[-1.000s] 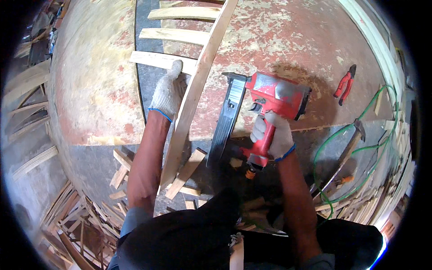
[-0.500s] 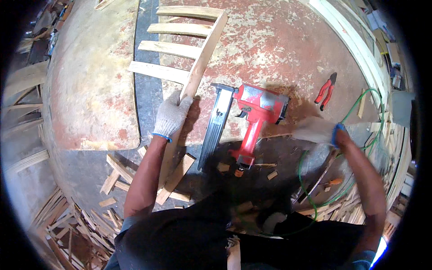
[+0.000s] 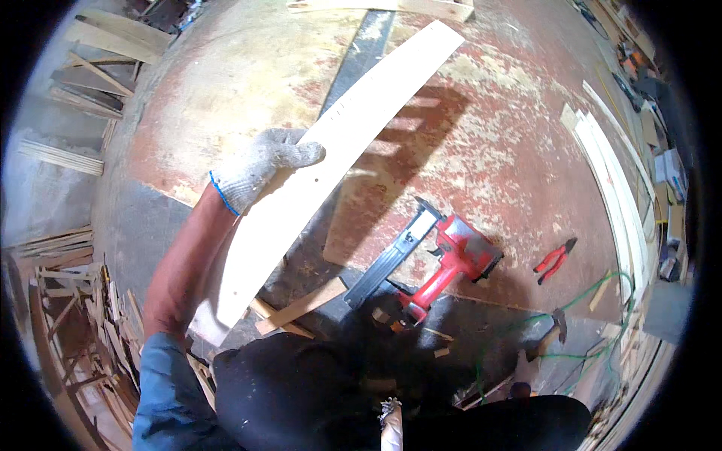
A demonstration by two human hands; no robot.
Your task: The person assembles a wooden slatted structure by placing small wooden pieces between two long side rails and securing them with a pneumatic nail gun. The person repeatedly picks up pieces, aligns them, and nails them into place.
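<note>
Worn sheets (image 3: 481,150): red and cream, patchy, under and around the left fingers (image 3: 307,155).
Dark strip (image 3: 375,31): runs between the sheets, up and right of the fingers.
Pale grey patch (image 3: 45,192): left of the fingers; wall or floor, can't tell.
Wood scraps (image 3: 113,338): messy heap, below and left of them.
Light: bright, with dark shadows (image 3: 430,135) right of them.
</note>
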